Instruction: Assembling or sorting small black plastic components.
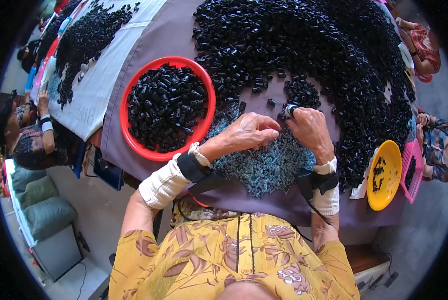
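My left hand hovers over a heap of small pale-blue metal springs. Its fingertips and thumb are drawn together, and anything between them is too small to see. Close by on the right, my right hand curls its fingers in a pinch at the heap's far edge. A pale band with a dark patch shows at its fingertips; what they grip I cannot make out. Beyond both hands spreads a large pile of small black plastic parts. A red round basin, filled with similar black parts, stands beside my left hand.
A yellow plate with a few black parts and a pink basket sit at the table's right edge. Other people work along the right side and at a white-covered table on the left. Grey-green cushions lie at lower left.
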`<state>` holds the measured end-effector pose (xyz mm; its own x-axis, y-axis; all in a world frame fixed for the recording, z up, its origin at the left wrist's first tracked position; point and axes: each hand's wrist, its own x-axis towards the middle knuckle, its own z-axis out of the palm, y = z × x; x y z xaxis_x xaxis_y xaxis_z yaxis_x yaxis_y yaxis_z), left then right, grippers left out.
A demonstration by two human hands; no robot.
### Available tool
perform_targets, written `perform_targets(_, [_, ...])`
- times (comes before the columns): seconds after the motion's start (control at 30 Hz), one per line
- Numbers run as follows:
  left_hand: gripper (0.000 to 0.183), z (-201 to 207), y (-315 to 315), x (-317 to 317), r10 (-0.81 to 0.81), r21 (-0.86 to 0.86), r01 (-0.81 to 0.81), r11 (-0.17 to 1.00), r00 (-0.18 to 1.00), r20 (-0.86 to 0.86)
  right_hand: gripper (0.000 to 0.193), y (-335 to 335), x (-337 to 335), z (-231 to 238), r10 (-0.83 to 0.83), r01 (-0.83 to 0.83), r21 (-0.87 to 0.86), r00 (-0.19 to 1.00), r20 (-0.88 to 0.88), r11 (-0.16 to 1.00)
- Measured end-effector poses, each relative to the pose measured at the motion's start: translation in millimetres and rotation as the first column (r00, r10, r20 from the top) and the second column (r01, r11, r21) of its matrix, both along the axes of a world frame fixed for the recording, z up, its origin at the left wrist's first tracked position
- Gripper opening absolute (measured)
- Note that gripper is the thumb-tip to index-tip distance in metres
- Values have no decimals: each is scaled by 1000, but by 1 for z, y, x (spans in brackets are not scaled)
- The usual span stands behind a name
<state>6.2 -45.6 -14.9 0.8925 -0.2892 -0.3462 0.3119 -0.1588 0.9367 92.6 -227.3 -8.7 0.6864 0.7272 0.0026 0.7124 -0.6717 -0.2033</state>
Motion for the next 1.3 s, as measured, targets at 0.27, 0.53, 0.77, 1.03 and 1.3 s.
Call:
perform_targets(0.27, [30, -1, 16, -2, 184, -69, -181, 981, 982, 41, 23, 12, -3, 8, 39, -43, -27, 994, -106, 999])
perform_targets(0.53, [29, 4, 33, -5, 330, -125, -327, 937, 944, 4, 12, 4, 14, 2, -16, 13, 62, 998, 53, 998])
perform_targets(0.77, [28, 4, 37, -5, 359, -130, -357, 925, 933, -8, 13, 17, 10, -1, 57, -57, -5, 998, 16, 998])
perform_targets(1.03, [28, 2, 35, -6, 352, -136, -349, 927, 936, -9, 18, 35, 16, -7, 26, -36, 109, 995, 93, 993])
perform_targets(1.3, [28, -6, 29, -3, 369, -187, -367, 911, 929, -27, 14, 43, 17, -10, 67, -70, 13, 989, 132, 997])
